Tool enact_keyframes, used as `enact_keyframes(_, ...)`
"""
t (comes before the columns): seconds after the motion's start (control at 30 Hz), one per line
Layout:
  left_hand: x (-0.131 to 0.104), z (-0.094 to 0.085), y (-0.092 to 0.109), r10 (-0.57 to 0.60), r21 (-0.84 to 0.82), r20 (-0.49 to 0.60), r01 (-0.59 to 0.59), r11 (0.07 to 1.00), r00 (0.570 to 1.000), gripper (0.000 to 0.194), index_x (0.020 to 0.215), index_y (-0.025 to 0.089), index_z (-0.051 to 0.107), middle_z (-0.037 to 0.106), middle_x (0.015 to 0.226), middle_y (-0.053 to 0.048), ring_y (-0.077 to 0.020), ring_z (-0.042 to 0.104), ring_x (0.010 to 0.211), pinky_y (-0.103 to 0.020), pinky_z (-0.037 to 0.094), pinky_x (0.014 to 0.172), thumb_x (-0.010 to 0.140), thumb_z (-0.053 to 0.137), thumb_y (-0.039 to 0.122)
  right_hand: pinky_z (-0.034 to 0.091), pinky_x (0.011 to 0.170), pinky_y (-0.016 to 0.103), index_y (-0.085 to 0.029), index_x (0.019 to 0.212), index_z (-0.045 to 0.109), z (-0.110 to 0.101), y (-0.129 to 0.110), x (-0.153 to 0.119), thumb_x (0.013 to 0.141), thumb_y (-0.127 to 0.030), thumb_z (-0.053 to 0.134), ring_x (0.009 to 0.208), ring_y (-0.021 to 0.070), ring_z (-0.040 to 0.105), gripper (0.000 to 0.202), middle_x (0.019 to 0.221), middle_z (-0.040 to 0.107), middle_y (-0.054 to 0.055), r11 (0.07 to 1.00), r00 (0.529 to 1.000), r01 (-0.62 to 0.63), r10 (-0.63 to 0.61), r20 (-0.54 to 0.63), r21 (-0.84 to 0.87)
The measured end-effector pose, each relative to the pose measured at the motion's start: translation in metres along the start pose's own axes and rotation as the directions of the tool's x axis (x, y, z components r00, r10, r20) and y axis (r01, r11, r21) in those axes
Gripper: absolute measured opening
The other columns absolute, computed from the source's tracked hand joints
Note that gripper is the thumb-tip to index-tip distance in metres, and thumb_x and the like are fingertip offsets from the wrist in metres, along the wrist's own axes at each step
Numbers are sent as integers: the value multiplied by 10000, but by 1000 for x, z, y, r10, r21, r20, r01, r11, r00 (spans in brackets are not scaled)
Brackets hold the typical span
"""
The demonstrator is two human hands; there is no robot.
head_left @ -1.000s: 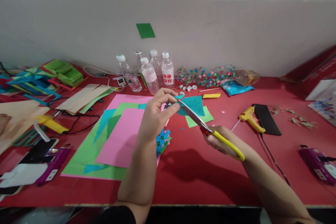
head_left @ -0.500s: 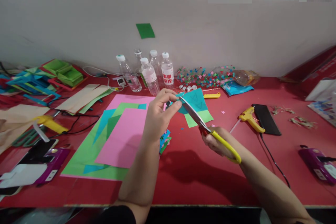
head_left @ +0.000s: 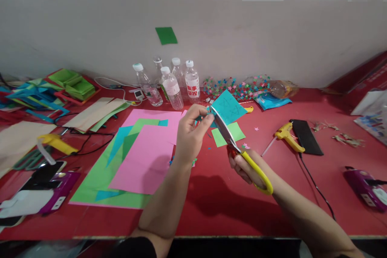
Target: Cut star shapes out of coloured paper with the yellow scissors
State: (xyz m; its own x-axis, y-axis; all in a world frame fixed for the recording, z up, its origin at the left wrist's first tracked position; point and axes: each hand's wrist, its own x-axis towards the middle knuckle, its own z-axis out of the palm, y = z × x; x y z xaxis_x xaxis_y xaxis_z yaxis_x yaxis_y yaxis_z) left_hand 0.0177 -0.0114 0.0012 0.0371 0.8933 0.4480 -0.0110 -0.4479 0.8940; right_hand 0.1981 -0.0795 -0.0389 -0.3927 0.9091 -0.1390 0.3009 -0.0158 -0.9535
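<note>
Fingers (head_left: 202,120) of the left hand (head_left: 189,137) pinched a small teal paper square (head_left: 228,107) upright above the red surface (head_left: 229,205), steadying it for the yellow-handled scissors (head_left: 238,149) gripped in the right hand (head_left: 246,165), blades nearly shut at its edge. Pink and green paper sheets (head_left: 142,157), clear plastic water bottles (head_left: 172,84) and scattered paper stars (head_left: 236,86) lay along the white partition wall (head_left: 90,36).

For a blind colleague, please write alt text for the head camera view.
A left hand pinches a teal paper square while the right hand cuts it with yellow-handled scissors, above a red table. Pink and green paper sheets lie left; clear water bottles stand behind.
</note>
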Motion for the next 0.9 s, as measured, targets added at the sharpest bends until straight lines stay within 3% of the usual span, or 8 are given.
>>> enact_keyframes(0.43,0,-1,5,-12,59,-2,12,998,1000,153,715,211,538,509,759,5,-145,476,750,-286,409,729,860,572,244,187,361,237,-226,578,325,0,-2,1,847,-587,470,348,73,305,472,430,387,-46,998,996,-41,37,-84,-46)
enact_keyframes(0.63,2,-4,1,-44,33,-21,44,998,999,152,712,203,556,498,743,9,-135,456,719,-275,386,685,849,591,258,233,340,228,-234,589,376,0,-4,3,825,-600,468,289,74,303,446,361,358,-74,996,990,-61,69,-125,68)
enact_keyframes(0.8,6,-5,-7,-109,-22,39,110,994,993,141,711,195,569,505,708,21,-126,459,704,-267,381,684,819,623,266,302,369,227,-221,624,441,-10,-11,6,783,-558,568,310,88,358,394,351,408,-73,994,948,35,0,-319,103)
enact_keyframes(0.9,7,-1,-11,-142,-25,107,145,989,984,158,698,190,568,508,700,23,-125,464,692,-266,390,681,807,629,287,358,428,240,-216,516,432,-21,-10,11,808,-469,578,369,104,432,413,359,446,-31,989,913,127,-87,-398,76)
